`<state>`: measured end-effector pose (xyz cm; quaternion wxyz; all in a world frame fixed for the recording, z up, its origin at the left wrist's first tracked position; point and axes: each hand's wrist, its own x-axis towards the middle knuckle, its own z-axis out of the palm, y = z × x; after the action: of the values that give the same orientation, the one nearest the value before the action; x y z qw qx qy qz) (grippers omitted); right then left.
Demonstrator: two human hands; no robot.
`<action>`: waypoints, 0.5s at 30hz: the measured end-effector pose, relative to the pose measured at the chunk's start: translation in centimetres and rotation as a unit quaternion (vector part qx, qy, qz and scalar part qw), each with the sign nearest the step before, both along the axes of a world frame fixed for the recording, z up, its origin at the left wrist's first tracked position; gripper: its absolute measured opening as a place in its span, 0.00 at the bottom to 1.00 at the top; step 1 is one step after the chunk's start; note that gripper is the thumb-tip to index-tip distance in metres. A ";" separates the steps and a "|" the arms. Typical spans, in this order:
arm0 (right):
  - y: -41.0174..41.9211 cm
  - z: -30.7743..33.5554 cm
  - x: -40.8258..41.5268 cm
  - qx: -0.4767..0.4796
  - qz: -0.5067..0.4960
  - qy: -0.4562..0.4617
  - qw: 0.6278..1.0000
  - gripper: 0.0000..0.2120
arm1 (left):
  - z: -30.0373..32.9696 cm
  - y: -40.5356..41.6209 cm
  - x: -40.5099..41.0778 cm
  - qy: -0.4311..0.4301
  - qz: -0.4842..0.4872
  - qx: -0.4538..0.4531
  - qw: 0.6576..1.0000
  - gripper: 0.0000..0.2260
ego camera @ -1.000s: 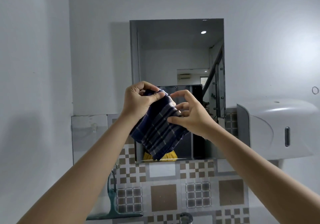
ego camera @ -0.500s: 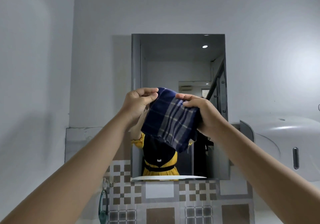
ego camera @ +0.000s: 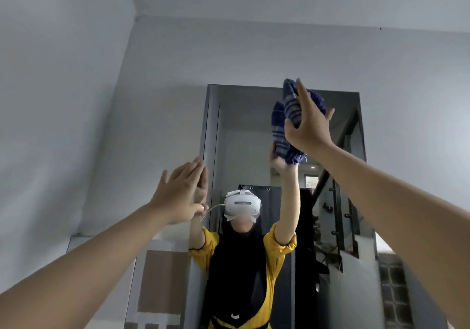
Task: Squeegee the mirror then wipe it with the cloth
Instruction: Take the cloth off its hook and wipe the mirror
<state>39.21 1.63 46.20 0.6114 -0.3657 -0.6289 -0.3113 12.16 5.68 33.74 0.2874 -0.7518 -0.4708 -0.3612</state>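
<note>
Your right hand [ego camera: 306, 127] presses the bunched blue cloth [ego camera: 292, 107] against the mirror [ego camera: 244, 130] near its top edge; your left hand [ego camera: 178, 196], fingers spread and empty, rests at the mirror's left edge.

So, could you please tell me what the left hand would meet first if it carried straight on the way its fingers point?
Probably the left edge of the wall-mounted rectangular mirror; the open left hand already looks near it, though depth is unclear.
</note>
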 end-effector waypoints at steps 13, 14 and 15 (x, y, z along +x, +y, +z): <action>7.7 0.6 -4.4 0.005 -0.114 0.035 0.993 0.24 | -1.8 4.1 -2.7 0.076 0.026 0.048 0.996 0.54; 7.9 0.9 -5.3 0.009 -0.113 0.040 0.993 0.23 | -1.8 4.1 -2.7 0.079 0.028 0.049 0.995 0.54; 8.0 1.2 -6.2 0.015 -0.113 0.046 0.992 0.22 | -1.8 4.2 -2.7 0.083 0.032 0.048 0.995 0.53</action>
<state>33.01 9.67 47.40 0.6057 -0.4396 -0.5500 -0.3708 9.45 9.87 31.97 0.3728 -0.7490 -0.4512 -0.3106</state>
